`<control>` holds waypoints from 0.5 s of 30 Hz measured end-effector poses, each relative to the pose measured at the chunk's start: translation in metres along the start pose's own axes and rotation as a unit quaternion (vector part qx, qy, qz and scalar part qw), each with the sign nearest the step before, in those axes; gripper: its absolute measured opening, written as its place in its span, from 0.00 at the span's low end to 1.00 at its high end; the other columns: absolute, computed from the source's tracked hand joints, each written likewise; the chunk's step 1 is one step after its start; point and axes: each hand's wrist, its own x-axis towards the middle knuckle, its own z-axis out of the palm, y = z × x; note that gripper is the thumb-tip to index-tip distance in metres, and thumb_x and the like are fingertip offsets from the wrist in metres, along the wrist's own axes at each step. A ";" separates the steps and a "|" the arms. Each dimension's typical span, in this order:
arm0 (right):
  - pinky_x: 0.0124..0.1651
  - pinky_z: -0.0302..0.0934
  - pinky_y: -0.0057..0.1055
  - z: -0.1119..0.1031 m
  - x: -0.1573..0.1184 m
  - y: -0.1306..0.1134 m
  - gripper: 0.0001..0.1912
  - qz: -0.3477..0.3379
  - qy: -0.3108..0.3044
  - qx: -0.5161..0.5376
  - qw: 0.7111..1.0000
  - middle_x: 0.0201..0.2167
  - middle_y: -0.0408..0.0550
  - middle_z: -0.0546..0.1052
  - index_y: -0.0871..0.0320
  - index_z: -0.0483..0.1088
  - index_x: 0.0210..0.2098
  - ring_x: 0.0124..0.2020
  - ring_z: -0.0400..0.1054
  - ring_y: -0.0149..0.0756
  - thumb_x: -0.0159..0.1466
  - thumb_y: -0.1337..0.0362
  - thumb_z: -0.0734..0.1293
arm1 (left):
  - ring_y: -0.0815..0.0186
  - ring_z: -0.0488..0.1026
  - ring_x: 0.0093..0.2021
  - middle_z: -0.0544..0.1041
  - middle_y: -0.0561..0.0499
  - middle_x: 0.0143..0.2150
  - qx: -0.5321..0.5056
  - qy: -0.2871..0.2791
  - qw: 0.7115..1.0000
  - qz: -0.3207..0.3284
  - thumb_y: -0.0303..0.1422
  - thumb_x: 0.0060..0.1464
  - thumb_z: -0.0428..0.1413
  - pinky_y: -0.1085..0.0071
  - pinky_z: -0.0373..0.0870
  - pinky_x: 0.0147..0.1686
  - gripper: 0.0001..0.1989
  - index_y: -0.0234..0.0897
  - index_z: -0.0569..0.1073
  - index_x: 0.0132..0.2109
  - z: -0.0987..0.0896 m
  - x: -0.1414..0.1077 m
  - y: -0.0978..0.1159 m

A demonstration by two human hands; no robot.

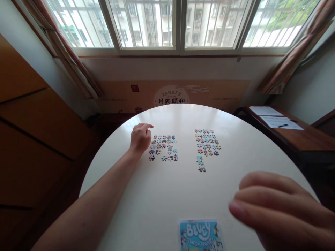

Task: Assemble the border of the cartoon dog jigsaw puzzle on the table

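Beside the left group of jigsaw puzzle pieces (pixel 163 142), my left hand (pixel 141 137) hovers at or just above the table, back of the hand up. Its index finger stretches to the right, apart from the thumb, and nothing shows between them. My right hand (pixel 285 207) is large and slightly blurred in the lower right, above the table. Its fingers are curled and pressed together; whatever may be inside is hidden. A second group of puzzle pieces (pixel 206 141) lies in loose rows to the right, with a few joined pieces (pixel 201 168) below it.
A blue picture card (pixel 201 235) reading "Bluey" lies at the near edge of the round white table (pixel 146 209). To the right stands a brown wooden desk (pixel 311 139) with printed papers (pixel 281 122). A printed cardboard panel (pixel 220 92) stands beneath the window.
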 end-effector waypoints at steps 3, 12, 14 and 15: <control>0.28 0.67 0.32 0.006 0.018 0.045 0.20 -0.019 0.078 -0.018 0.997 0.26 0.43 0.77 0.50 0.77 0.40 0.26 0.72 0.35 0.61 0.80 0.62 | 0.54 0.75 0.47 0.80 0.44 0.42 -0.056 0.025 0.996 -0.057 0.26 0.52 0.45 0.55 0.68 0.55 0.18 0.37 0.80 0.38 0.002 0.002 -0.009; 0.24 0.55 0.28 0.036 -0.012 0.116 0.14 0.148 0.094 0.061 0.983 0.20 0.41 0.68 0.55 0.66 0.22 0.21 0.62 0.31 0.49 0.79 0.56 | 0.58 0.75 0.40 0.80 0.48 0.38 -0.170 0.070 0.952 -0.244 0.31 0.48 0.46 0.63 0.71 0.43 0.12 0.40 0.75 0.33 0.010 0.002 -0.034; 0.24 0.53 0.28 0.046 -0.013 0.118 0.13 0.150 0.074 0.067 0.984 0.19 0.40 0.66 0.56 0.65 0.21 0.21 0.59 0.30 0.49 0.78 0.56 | 0.59 0.75 0.39 0.80 0.49 0.37 -0.177 0.074 0.948 -0.255 0.31 0.48 0.46 0.64 0.71 0.41 0.12 0.40 0.74 0.33 0.011 0.002 -0.036; 0.24 0.53 0.28 0.051 -0.013 0.118 0.12 0.150 0.066 0.070 0.984 0.19 0.40 0.65 0.56 0.64 0.20 0.21 0.59 0.30 0.49 0.78 0.55 | 0.59 0.75 0.38 0.80 0.49 0.36 -0.179 0.074 0.946 -0.259 0.31 0.48 0.46 0.65 0.70 0.40 0.12 0.40 0.74 0.33 0.011 0.002 -0.035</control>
